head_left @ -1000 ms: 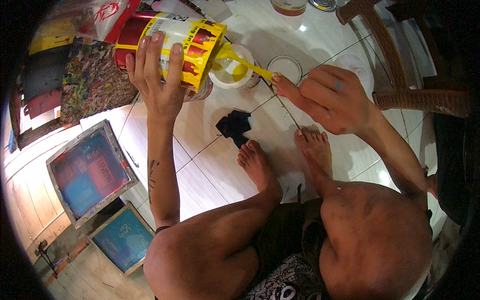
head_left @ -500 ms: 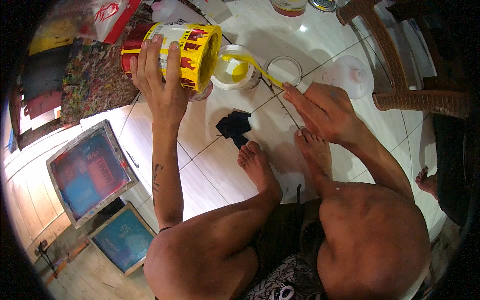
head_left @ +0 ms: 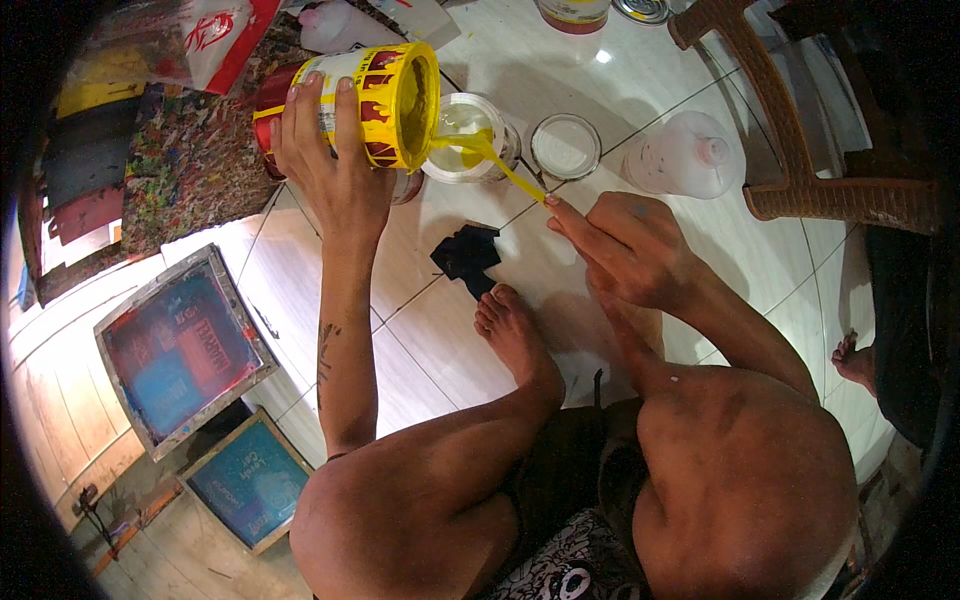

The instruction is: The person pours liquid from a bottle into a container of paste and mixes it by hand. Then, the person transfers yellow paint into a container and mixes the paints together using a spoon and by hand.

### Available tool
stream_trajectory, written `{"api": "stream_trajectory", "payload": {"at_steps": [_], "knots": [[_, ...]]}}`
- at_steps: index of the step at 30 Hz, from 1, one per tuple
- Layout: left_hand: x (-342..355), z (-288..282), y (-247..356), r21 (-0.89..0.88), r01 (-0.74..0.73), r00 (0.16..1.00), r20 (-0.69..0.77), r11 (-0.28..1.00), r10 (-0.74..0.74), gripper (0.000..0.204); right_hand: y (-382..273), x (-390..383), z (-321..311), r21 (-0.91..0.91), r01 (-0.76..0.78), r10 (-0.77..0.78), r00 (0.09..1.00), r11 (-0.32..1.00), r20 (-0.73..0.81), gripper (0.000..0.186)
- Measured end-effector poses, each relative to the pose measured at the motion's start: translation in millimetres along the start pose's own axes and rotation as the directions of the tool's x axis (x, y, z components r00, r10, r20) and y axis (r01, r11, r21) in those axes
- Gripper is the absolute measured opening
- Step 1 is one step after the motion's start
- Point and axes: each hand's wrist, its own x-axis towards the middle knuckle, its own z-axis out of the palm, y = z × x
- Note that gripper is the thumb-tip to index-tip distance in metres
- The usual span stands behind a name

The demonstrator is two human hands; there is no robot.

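Observation:
My left hand [head_left: 335, 165] is wrapped round a yellow and red paint can [head_left: 350, 100], tilted with its mouth to the right. Thick yellow paint coats the can's rim. Below and beside that mouth stands a small white plastic tub [head_left: 512, 150] with some yellow paint inside. My right hand [head_left: 630, 245] pinches the handle of a yellow spoon [head_left: 515, 178]. Its paint-covered end reaches over the tub, close to the can's rim. A clear round lid [head_left: 566, 147] lies flat to the right of the tub.
A translucent bottle [head_left: 690, 155] stands at right near a brown chair [head_left: 790, 190]. Black cloth or tape [head_left: 467, 252] lies by my left foot. Two framed printing screens [head_left: 180, 350] are at left. Another can [head_left: 575, 15] stands at the back. Someone's foot [head_left: 853, 362] shows far right.
The spoon and my right hand have shifted left and toward me, with the spoon's end nearer the can's mouth. The can has turned slightly and my left forearm has moved right.

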Motion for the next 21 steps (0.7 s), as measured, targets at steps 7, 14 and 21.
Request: {"api": "stream_trajectory", "payload": {"at_steps": [7, 14, 21], "knots": [[3, 4, -9, -0.058, 0.058, 0.998, 0.013, 0.997, -0.057, 0.097, 9, 7, -20, 0.008, -0.029, 0.029, 1.000, 1.000, -0.010, 0.044], [7, 2, -16, -0.215, 0.088, 0.996, 0.048, 0.973, -0.080, 0.095, 25, 59, -15, -0.083, 0.096, -0.102, 0.992, 0.992, -0.069, 0.038], [15, -6, -23, -0.294, 0.177, 0.981, 0.135, 0.939, -0.143, 0.101, 41, 106, 26, -0.277, 0.230, -0.231, 0.972, 0.933, 0.030, 0.035]]}}
